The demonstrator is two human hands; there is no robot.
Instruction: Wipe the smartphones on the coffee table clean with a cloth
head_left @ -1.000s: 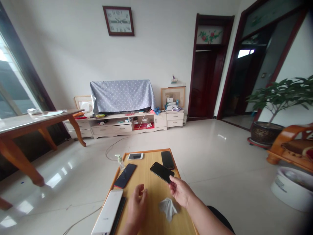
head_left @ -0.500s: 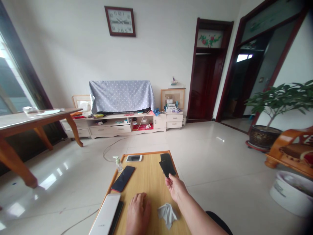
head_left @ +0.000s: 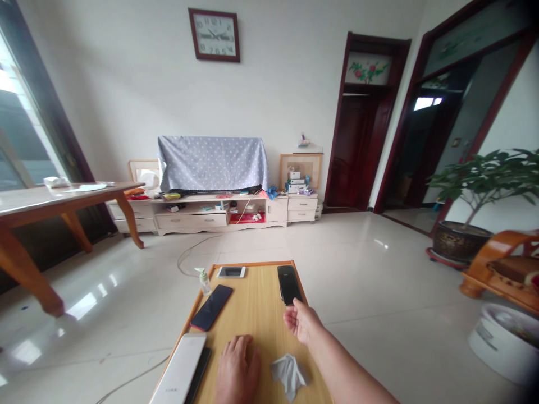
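Note:
My right hand (head_left: 304, 321) is at the near end of a black smartphone (head_left: 289, 285), its thumb on the phone's lower edge and its other fingers curled. That phone lies along the right side of the small wooden table (head_left: 248, 303), over or against another dark phone that is mostly hidden. My left hand (head_left: 238, 367) rests palm down on the tabletop, holding nothing, with its fingers loosely bent. Between my two arms lies a crumpled grey cloth (head_left: 289, 375).
Along the table's left side are a white phone (head_left: 231, 272), a pump bottle (head_left: 204, 282), a dark phone with a red edge (head_left: 211, 307), and a silver tablet-like device (head_left: 180, 367) overlapping a dark one (head_left: 199, 375). A white bucket (head_left: 503, 342) stands on the floor at right.
The black phone in my right hand has shifted slightly right and turned into line with the phone beneath it. My left hand has stayed put. The view has tilted slightly.

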